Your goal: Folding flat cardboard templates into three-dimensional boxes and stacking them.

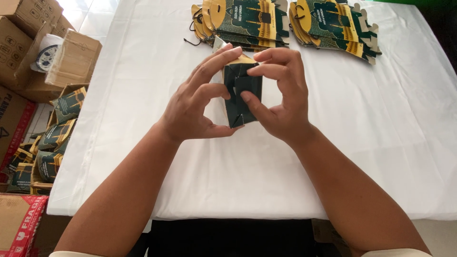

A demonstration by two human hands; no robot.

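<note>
Centrally, above a table draped in a white cloth (143,157), two hands work one small dark green and gold carton (242,93). The left hand (193,112) is partly closed: its thumb and bent fingers curl round the carton's left edge, while the index finger stretches along the top. The right hand (281,102) is likewise half closed, with its thumb pressed against the dark flaps on the carton's face and its fingers folded over the upper right corner. The carton is held clear of the cloth, between both hands, its folded flaps turned toward the camera.

Two stacks of flat, unfolded cartons in the same green and gold lie at the far edge of the table: a left stack (243,21) just behind the hands and a right stack (335,24) beside it, slightly apart. The number of pieces in each stack cannot be told.

On the floor to the left stand several brown cardboard boxes (28,28); one open box (52,143) holds more green and gold cartons.
</note>
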